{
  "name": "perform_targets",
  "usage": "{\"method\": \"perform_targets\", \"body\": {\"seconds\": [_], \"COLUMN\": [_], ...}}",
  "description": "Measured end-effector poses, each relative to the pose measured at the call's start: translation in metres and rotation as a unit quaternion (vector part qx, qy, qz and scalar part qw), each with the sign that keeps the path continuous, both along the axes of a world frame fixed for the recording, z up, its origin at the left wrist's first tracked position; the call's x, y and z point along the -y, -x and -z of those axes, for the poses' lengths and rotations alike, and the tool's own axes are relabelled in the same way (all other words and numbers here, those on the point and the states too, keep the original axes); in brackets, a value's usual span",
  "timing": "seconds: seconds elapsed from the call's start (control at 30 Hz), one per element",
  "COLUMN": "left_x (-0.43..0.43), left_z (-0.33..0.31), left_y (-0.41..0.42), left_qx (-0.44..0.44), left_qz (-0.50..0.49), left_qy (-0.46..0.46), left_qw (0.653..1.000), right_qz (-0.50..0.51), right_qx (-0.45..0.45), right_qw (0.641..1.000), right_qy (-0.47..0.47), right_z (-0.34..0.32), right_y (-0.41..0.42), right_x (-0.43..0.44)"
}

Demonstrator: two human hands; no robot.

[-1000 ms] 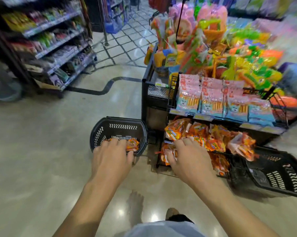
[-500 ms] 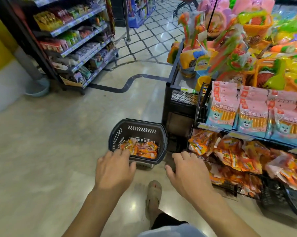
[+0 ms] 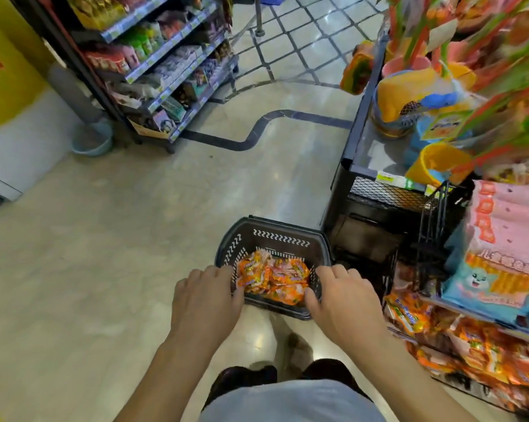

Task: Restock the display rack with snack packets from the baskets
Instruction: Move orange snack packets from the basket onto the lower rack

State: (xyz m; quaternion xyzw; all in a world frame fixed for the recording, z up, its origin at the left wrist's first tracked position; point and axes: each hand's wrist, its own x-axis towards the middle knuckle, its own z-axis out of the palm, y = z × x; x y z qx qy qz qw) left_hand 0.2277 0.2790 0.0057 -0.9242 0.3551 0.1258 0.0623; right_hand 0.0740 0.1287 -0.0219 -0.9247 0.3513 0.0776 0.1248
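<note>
head view: your left hand (image 3: pixel 205 300) and right hand (image 3: pixel 344 304) sit at the basket (image 3: pixel 283 239) rim, grip unclear; snack packets (image 3: pixel 275 280) look light, slippery; pinch their sealed edges.

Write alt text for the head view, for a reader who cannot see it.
Left hand and right hand are at the side rims of a dark basket of orange snack packets on the floor. The display rack stands right of it, holding similar packets.
</note>
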Motion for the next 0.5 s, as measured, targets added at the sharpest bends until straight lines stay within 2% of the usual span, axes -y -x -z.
{"method": "perform_targets", "body": {"seconds": [0.23,0.5], "left_x": [0.026,0.062], "left_z": [0.042,0.137], "left_y": [-0.052,-0.120], "left_qx": [-0.072,-0.114], "left_qz": [0.015,0.085], "left_qy": [-0.028,-0.059], "left_qw": [0.997,0.988], "right_qz": [0.025,0.069], "right_qx": [-0.045,-0.109], "right_qw": [0.998,0.990], "right_qy": [-0.028,-0.064], "right_z": [0.040,0.115], "right_y": [-0.047,-0.113], "right_x": [0.015,0.023]}}
